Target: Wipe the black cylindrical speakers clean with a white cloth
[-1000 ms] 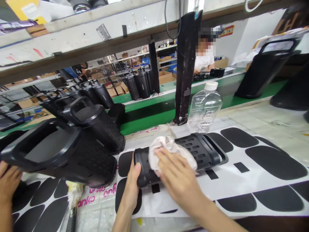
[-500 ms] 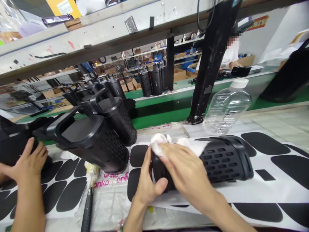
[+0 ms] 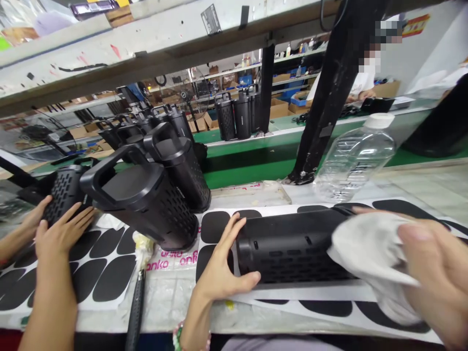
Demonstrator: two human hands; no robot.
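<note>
A black housing (image 3: 292,248) with slotted holes, resembling a portable speaker, lies on its side across a white sheet of black rounded stickers (image 3: 325,307). My left hand (image 3: 219,268) grips its left end, thumb at the near side and fingers at the far side. A bunched white cloth (image 3: 373,258) is pinched in my right hand (image 3: 435,263), over the housing's right end, which is hidden behind it. Motion blurs the right hand a little.
Two upright black housings with handles (image 3: 146,204) stand left of my left hand. A black-handled brush (image 3: 137,302) lies nearer. Behind the sheet stands a clear bottle (image 3: 356,161) beside a slanted black post (image 3: 325,92). At far left, another person's hands (image 3: 62,229) hold a similar housing.
My right hand has moved right with the cloth, from the housing's left end to its right end. The housing has turned, showing a smoother side. The co-worker's housing is tilted up.
</note>
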